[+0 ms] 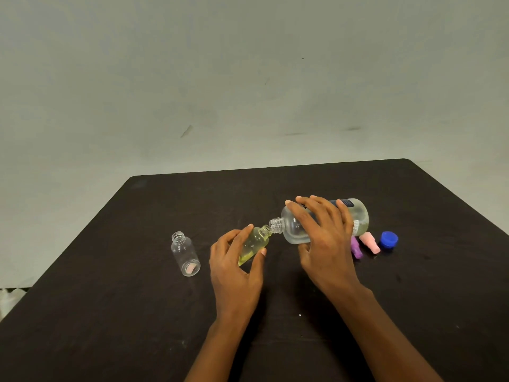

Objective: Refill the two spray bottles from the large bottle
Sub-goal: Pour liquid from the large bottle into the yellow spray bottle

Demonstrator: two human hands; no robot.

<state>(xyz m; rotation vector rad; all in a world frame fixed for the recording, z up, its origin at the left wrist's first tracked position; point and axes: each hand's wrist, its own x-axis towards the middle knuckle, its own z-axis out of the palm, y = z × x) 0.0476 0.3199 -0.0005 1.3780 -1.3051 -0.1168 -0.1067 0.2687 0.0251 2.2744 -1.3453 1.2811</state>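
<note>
My right hand [322,238] grips the large clear bottle [292,227], tipped on its side with its open neck pointing left. The neck meets the mouth of a small clear spray bottle [254,242], tilted and partly filled with yellowish liquid, which my left hand [234,260] holds. A second small clear bottle [185,253] stands upright and uncapped to the left, apart from both hands. It looks empty.
A purple spray cap [357,248], a pink spray cap [370,244] and a blue cap [388,239] lie on the black table [137,326] just right of my right hand. A pale wall rises behind the table's far edge.
</note>
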